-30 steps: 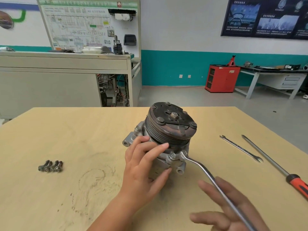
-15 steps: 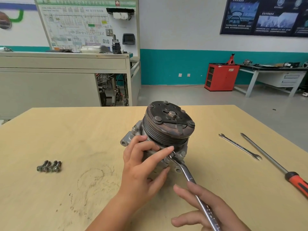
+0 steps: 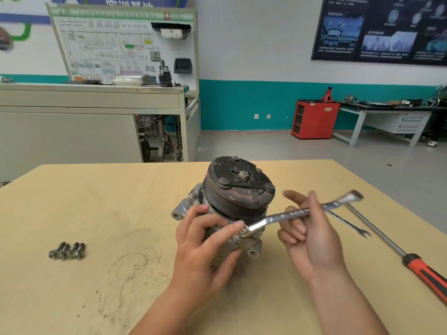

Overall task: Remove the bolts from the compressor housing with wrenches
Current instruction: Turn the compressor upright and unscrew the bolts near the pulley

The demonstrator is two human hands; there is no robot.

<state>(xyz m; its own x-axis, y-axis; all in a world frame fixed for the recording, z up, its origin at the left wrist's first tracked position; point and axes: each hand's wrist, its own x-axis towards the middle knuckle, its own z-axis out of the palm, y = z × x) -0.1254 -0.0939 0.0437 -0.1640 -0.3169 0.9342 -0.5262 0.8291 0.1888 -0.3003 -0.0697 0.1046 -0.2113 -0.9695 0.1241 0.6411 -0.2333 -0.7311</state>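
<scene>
The compressor [image 3: 238, 197] stands on the wooden table [image 3: 96, 201] with its dark pulley facing up and toward me. My left hand [image 3: 205, 247] grips the housing from the near side, and its forefinger tip rests on the ring end of a silver wrench [image 3: 285, 216]. That ring end sits on a bolt [image 3: 244, 230] on the housing's near flange. The wrench shaft points right and up. My right hand [image 3: 312, 235] pinches the shaft between one finger in front and the others behind. Several removed bolts [image 3: 67, 250] lie together at the left.
A second, slim open-end wrench [image 3: 350, 224] and a long screwdriver with a red and black handle [image 3: 425, 272] lie on the table to the right of my right hand. The table's far edge is just behind the compressor. Beyond it are workshop benches and a red cabinet.
The wrench has swung counter-clockwise about the bolt, from pointing toward me to pointing right and up. My right hand went with it. The left hand stays on the housing.
</scene>
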